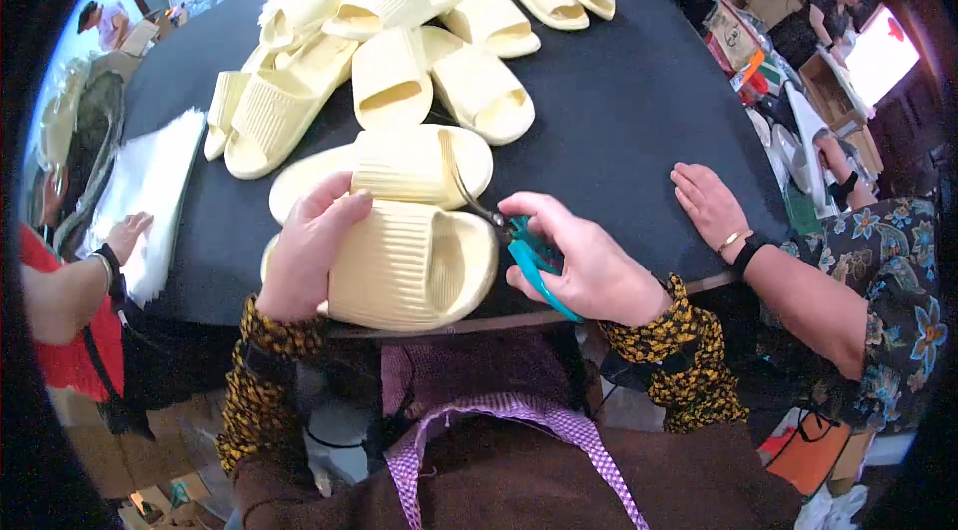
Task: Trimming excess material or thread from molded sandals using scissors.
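Note:
My left hand (317,246) grips the toe side of a pale yellow slide slipper (391,261), thumb on top. This slipper lies on its sole near the table's front edge, its ribbed strap up. Right behind it, touching, is a second pale yellow slipper (399,163). My right hand (589,256) is closed around a pliers-like hand tool with teal handles (539,270). Its dark metal end is beside the slippers' right ends. A thin, curved brownish strip (461,176) runs from the rear slipper toward the tool; its nature is unclear.
A heap of pale yellow slippers (389,81) covers the dark table's (639,101) far middle. At left, a person's hand (128,234) rests on white plastic sheets (160,181). Another person's hand (711,206) lies on the table to my right. More people and boxes surround the table.

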Demonstrator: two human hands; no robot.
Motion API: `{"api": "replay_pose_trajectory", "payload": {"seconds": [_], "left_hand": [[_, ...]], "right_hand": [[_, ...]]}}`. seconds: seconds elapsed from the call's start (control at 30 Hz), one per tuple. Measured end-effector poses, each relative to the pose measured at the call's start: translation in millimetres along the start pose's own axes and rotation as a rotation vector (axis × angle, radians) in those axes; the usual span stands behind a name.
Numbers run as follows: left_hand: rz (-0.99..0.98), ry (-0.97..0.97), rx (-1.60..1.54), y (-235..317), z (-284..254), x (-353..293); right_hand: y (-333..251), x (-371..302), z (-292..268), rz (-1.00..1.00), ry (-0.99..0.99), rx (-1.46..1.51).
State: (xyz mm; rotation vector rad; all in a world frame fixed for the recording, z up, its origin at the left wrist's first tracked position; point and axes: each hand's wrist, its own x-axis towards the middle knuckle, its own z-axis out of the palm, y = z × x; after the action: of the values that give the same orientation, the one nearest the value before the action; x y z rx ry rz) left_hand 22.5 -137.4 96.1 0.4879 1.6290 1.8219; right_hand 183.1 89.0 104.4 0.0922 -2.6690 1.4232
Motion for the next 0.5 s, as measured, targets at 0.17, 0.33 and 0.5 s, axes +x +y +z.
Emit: {"api": "replay_pose_trajectory", "payload": {"seconds": [0.17,0.33,0.5], "left_hand": [[0.199,0.086,-0.08,48.9,12.5,-9.3],[0.584,0.26,-0.152,66.0,15.4,-15.5],[0.711,0.274,-0.053,81.1,5.4,20.8]], "right_hand": [[-53.8,32.8,-25.7,-0.043,0.216,0.023],[-89.7,45.9,-29.3,-0.186,0.364,-0.016],[-81.5,75.2,-19.3,-0.183,0.268,-0.139]]}}
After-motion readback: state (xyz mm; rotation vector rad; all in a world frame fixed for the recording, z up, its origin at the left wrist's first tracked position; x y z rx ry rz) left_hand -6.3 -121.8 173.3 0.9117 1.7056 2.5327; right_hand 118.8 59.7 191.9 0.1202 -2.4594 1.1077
